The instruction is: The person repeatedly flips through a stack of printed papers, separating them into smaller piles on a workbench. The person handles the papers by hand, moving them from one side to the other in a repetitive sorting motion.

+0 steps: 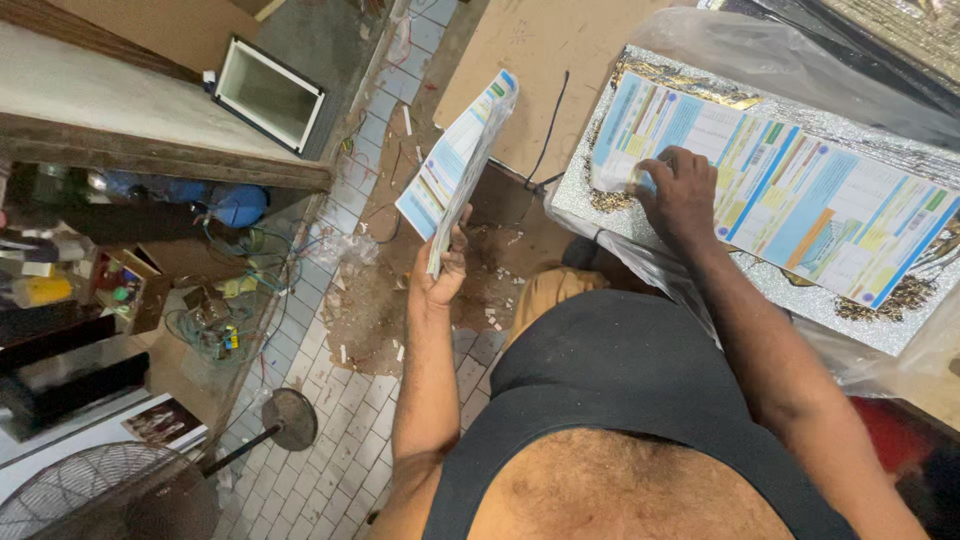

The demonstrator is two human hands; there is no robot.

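Over tiled floor, left hand (440, 275) fingers pinching leaflet stack (458, 160), right hand (680, 195) fingers pressed on sheet (800, 200) edge

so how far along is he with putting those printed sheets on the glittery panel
Looks done: one printed sheet already lies flat across the silver glitter panel. In hand: the right hand presses on that sheet's left end, while the left hand holds a stack of similar sheets upright, off the panel. Left: that stack is not laid down yet.
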